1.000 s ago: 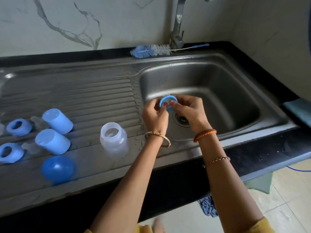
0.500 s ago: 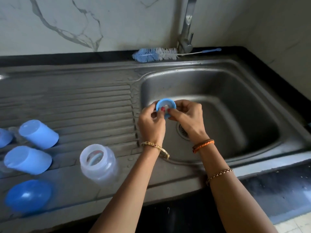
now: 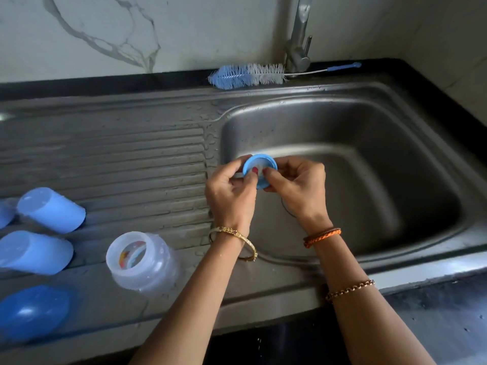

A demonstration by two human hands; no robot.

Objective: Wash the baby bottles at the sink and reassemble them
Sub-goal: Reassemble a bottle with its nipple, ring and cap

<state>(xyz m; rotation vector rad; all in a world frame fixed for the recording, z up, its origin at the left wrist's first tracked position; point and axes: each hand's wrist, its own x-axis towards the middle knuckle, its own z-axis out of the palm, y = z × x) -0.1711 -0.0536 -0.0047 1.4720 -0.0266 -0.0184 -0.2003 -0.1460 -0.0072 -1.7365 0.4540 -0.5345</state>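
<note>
A blue bottle ring (image 3: 259, 169) was held over the sink basin (image 3: 369, 159) by both hands, pinched by the left hand (image 3: 232, 193) and the right hand (image 3: 297, 188), thumbs pressed at its centre. On the draining surface (image 3: 118, 159) to the left, a clear bottle (image 3: 142, 262) lay on its side, with blue caps (image 3: 50, 209) beyond it. A bottle brush (image 3: 247, 76) was laid along the far rim, beside the tap (image 3: 297, 48).

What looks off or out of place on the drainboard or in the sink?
Nothing damaged or spilled. Two blue caps lie tipped on the drainboard, the clear bottle stands upright, and the bottle brush rests behind the sink rim.
</note>
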